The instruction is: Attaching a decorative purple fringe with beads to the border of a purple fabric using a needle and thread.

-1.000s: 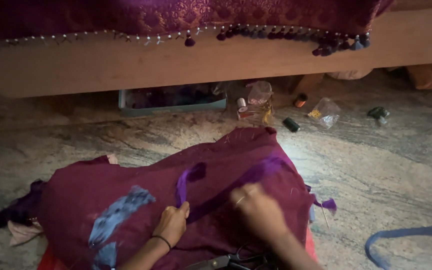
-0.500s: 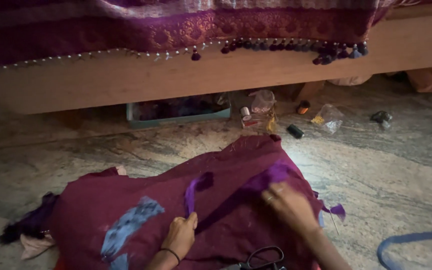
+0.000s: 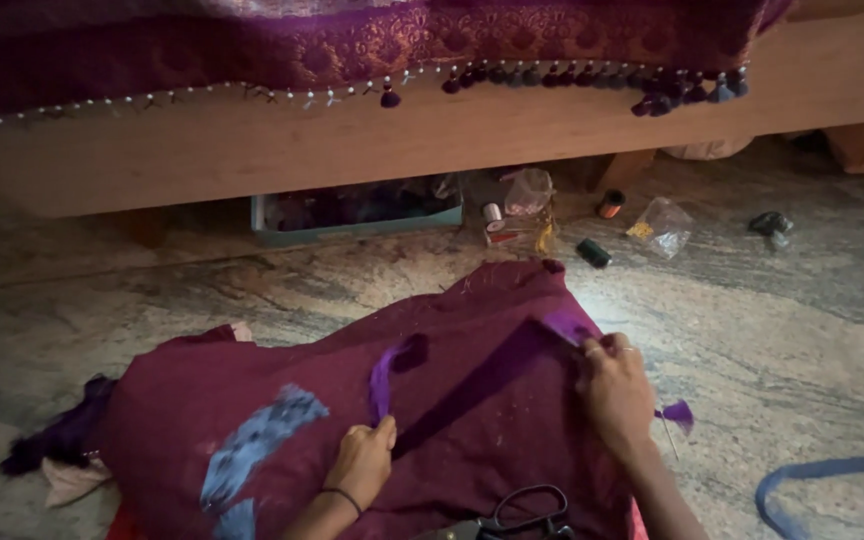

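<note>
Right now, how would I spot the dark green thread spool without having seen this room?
Look under the wooden bed frame, where small sewing items lie on the stone floor. Just beyond the maroon cloth lies the dark green spool, on its side, darker than the clear bag beside it.

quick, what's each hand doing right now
Left hand: closed, pinching one end of the purple strip on the maroon cloth.
Right hand: closed, gripping the strip's other end.

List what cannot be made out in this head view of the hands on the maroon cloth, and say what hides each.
- Scissors: blades cut off by the bottom edge.
- Tray under the bed: contents dark and shadowed by the bed frame.
- Right hand: its grip on the purple strip is hidden by its own fingers.
- Blue strap: runs off the right edge.
</note>
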